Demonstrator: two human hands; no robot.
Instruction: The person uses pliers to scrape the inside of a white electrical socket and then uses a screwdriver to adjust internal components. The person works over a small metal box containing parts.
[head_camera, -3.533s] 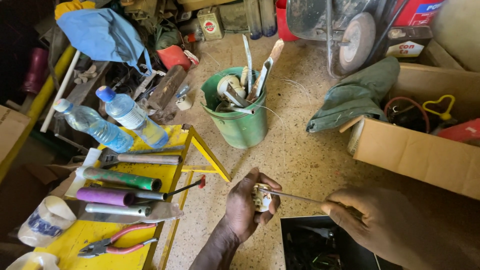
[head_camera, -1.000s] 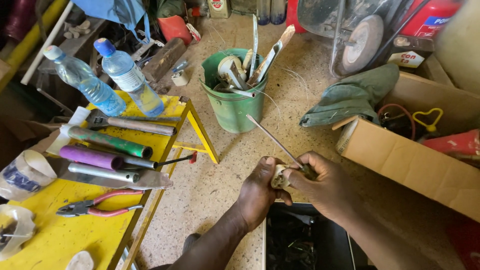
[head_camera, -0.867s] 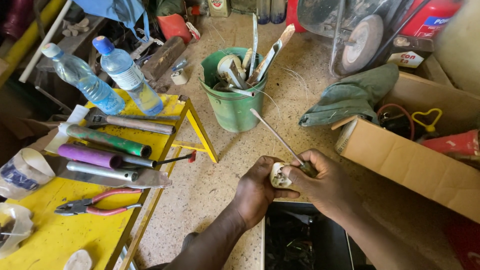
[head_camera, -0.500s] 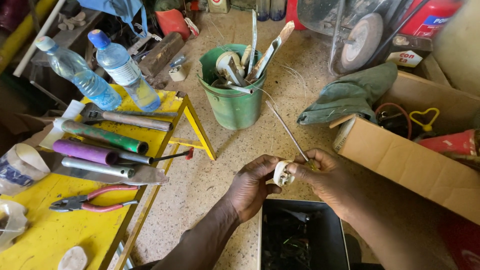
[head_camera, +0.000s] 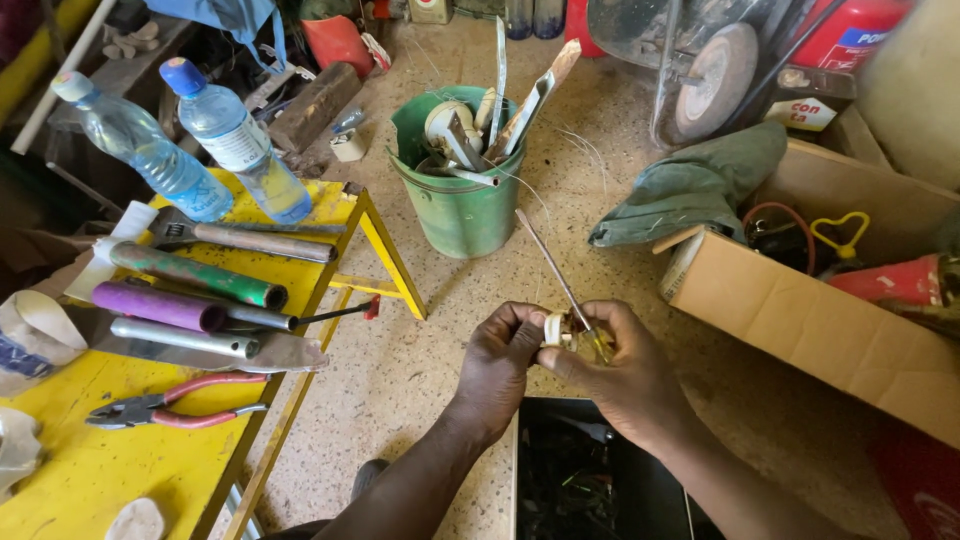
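Both hands meet low in the middle of the head view, over the speckled floor. My left hand (head_camera: 500, 362) pinches a small white plastic fitting (head_camera: 553, 329) between thumb and fingers. My right hand (head_camera: 625, 375) grips a screwdriver by its yellowish handle against that fitting. Its thin metal shaft (head_camera: 547, 256) points up and away toward the green bucket (head_camera: 455, 205). Much of the fitting is hidden by my fingers.
A yellow table (head_camera: 120, 460) at left carries red-handled pliers (head_camera: 165, 408), metal and coloured tubes (head_camera: 190, 275), and two water bottles (head_camera: 235, 135). An open cardboard box (head_camera: 800, 320) lies at right under a green cloth (head_camera: 700, 185). A black open case (head_camera: 590, 480) sits below my hands.
The screwdriver has gone from lying level at the right to standing up with its shaft toward the bucket. My right hand has closed in on the fitting held by my left.
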